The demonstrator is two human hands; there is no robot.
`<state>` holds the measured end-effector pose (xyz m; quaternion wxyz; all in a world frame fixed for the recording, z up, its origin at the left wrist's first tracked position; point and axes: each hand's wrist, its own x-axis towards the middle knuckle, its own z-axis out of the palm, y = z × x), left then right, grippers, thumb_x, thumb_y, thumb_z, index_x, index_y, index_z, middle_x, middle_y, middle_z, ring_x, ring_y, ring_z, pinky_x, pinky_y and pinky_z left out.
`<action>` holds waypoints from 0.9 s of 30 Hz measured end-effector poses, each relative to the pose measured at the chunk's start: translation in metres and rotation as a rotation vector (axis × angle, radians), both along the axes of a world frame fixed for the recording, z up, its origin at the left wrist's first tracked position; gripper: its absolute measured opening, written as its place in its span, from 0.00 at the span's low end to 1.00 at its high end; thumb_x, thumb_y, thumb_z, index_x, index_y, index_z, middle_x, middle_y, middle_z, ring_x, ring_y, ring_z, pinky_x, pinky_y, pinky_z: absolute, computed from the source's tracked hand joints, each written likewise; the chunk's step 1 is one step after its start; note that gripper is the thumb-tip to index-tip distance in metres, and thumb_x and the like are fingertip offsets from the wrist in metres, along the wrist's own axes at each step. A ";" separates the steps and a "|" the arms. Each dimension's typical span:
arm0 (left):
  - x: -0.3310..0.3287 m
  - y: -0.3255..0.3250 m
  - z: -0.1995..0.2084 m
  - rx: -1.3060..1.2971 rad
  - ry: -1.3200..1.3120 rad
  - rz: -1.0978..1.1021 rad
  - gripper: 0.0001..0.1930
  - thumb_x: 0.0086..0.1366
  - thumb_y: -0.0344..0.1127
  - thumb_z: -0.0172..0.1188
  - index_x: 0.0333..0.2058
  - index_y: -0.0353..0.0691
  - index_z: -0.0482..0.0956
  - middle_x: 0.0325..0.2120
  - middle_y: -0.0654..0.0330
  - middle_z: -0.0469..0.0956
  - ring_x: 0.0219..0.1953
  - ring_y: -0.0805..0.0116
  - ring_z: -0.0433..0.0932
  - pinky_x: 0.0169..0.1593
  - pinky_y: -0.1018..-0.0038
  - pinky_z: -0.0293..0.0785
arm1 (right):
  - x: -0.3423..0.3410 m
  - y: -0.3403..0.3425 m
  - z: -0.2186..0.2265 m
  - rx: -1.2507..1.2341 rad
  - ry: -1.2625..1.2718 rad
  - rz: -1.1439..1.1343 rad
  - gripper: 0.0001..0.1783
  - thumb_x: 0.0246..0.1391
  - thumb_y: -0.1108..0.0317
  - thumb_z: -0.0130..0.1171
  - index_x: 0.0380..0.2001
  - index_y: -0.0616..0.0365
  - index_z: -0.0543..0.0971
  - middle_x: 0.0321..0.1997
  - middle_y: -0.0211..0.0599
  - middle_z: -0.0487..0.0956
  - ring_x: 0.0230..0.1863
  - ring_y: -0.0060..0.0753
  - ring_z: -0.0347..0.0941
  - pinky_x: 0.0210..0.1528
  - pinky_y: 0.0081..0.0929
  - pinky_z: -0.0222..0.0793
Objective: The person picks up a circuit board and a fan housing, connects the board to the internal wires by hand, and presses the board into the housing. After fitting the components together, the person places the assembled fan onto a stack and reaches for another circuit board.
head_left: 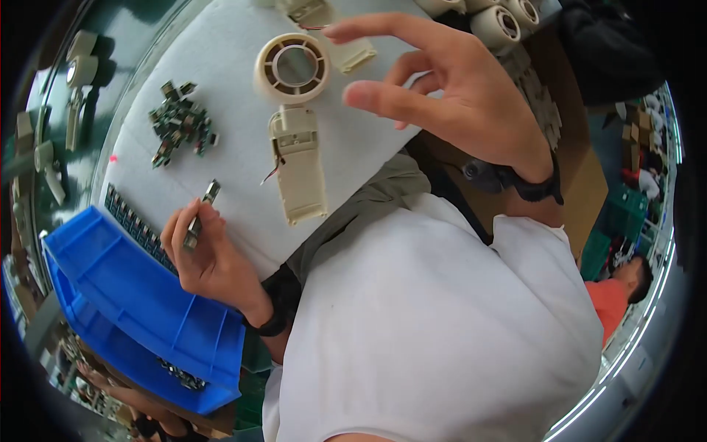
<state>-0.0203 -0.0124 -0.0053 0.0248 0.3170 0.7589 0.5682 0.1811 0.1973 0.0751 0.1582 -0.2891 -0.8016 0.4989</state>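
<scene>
Pinched in the fingers of my left hand (204, 247) is a narrow strip-like circuit board (193, 233), its far end pointing up and away. My right hand (449, 88) hangs open above the table, thumb and index finger apart, with nothing visible between them. Left of its fingertips lies a cream handheld fan housing, with its round slotted head (264, 76) and open handle shell (302, 173). Thin red and dark wires (274, 171) stick out at the handle's left side. Partly behind my right fingers is another cream shell (356, 57).
A pile of small green circuit boards (180, 121) sits on the white padded table (236, 140). By its left edge are a row of boards (136, 221) and a blue plastic bin (140, 276). Cream fan heads (497, 26) crowd the upper right, near a cardboard box (585, 184). Other people are nearby.
</scene>
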 end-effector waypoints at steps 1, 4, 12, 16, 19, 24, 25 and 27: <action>0.000 0.002 0.000 -0.008 -0.001 -0.037 0.08 0.66 0.20 0.65 0.43 0.34 0.83 0.36 0.61 0.79 0.36 0.75 0.79 0.35 0.80 0.76 | 0.018 -0.003 -0.001 -0.008 -0.001 -0.037 0.26 0.63 0.62 0.65 0.62 0.59 0.74 0.49 0.37 0.80 0.33 0.21 0.78 0.35 0.21 0.77; -0.002 -0.001 0.001 -0.100 0.182 -0.049 0.08 0.64 0.19 0.67 0.42 0.34 0.85 0.34 0.61 0.78 0.37 0.72 0.78 0.37 0.77 0.76 | 0.072 -0.023 -0.010 -0.335 0.106 -0.254 0.20 0.66 0.63 0.62 0.56 0.62 0.79 0.45 0.38 0.83 0.31 0.19 0.78 0.34 0.18 0.76; 0.013 -0.016 0.000 -0.305 0.610 -0.184 0.09 0.59 0.18 0.70 0.39 0.33 0.86 0.32 0.60 0.77 0.36 0.70 0.76 0.38 0.75 0.74 | 0.172 -0.096 -0.140 -0.827 -0.061 -0.598 0.15 0.68 0.63 0.58 0.49 0.63 0.82 0.35 0.34 0.84 0.33 0.20 0.79 0.35 0.19 0.75; 0.008 -0.016 -0.005 -0.275 0.594 -0.140 0.07 0.61 0.21 0.70 0.38 0.34 0.88 0.31 0.63 0.76 0.35 0.74 0.74 0.38 0.76 0.73 | 0.204 -0.163 -0.278 -0.791 -0.141 -0.739 0.16 0.69 0.61 0.56 0.47 0.63 0.82 0.36 0.33 0.85 0.34 0.26 0.81 0.38 0.26 0.77; 0.006 -0.023 -0.004 -0.343 0.642 -0.121 0.07 0.63 0.20 0.68 0.39 0.33 0.87 0.34 0.61 0.76 0.36 0.71 0.75 0.39 0.74 0.74 | 0.220 -0.206 -0.358 -0.696 -0.237 -0.833 0.18 0.67 0.58 0.55 0.46 0.63 0.83 0.40 0.37 0.86 0.39 0.32 0.82 0.44 0.32 0.77; 0.013 -0.018 -0.007 -0.418 0.711 -0.072 0.09 0.69 0.26 0.63 0.46 0.34 0.84 0.39 0.60 0.76 0.37 0.69 0.76 0.41 0.73 0.74 | 0.229 -0.268 -0.448 -0.765 -0.365 -0.845 0.20 0.61 0.54 0.58 0.45 0.58 0.85 0.42 0.47 0.86 0.45 0.47 0.83 0.51 0.39 0.77; 0.012 -0.017 -0.007 -0.425 0.725 -0.092 0.09 0.69 0.26 0.63 0.46 0.34 0.84 0.39 0.60 0.76 0.37 0.69 0.76 0.41 0.73 0.74 | 0.227 -0.278 -0.464 -0.822 -0.284 -0.903 0.20 0.61 0.54 0.58 0.45 0.57 0.85 0.43 0.48 0.85 0.47 0.48 0.83 0.52 0.40 0.76; 0.010 -0.018 -0.003 -0.478 0.785 -0.118 0.09 0.72 0.30 0.59 0.47 0.33 0.82 0.44 0.57 0.75 0.42 0.66 0.76 0.44 0.70 0.74 | 0.222 -0.294 -0.477 -0.895 -0.194 -0.967 0.19 0.61 0.54 0.58 0.45 0.57 0.85 0.44 0.48 0.85 0.48 0.49 0.82 0.54 0.41 0.76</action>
